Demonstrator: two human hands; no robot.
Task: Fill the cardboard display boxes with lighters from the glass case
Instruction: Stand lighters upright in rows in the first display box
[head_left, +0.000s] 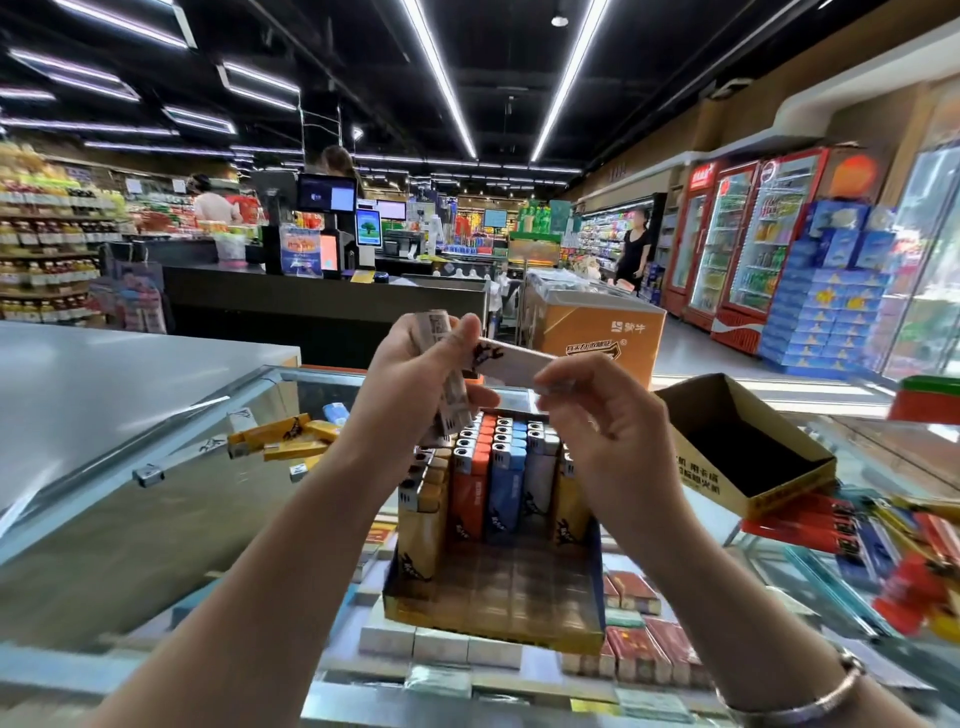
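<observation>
Meanwhile both hands are pinching white lighters (511, 364) above the half-filled display box (493, 597); beside it, the second box (748, 447) is sitting empty

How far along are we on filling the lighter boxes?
Partly done. The display box in front holds upright rows of lighters at the back; its front half is bare. In hand: the left hand grips a few white lighters, and the right hand pinches the white lighter between them. Left: the second box looks empty, and loose lighters lie at right.
</observation>
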